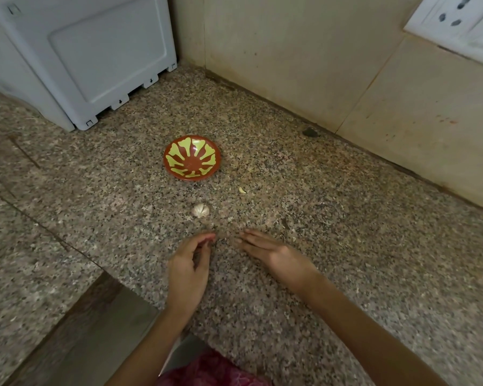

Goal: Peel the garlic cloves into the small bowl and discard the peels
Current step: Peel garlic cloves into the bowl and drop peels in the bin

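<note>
Garlic cluster (201, 210) lies on granite counter (346, 246), just near of small bowl (192, 157); loose clove (242, 190) to its right. Left hand (188, 263) loosely curled, nothing seen in it. Right hand (265, 250) flat, fingers straight, empty.

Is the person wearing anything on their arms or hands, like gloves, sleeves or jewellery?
No gloves: the left hand and right hand are bare, and so are both forearms as far as the picture shows, with no sleeve, watch, bangle or ring visible. The only clothing in view is a patch of pink-red patterned fabric at the bottom edge.
</note>
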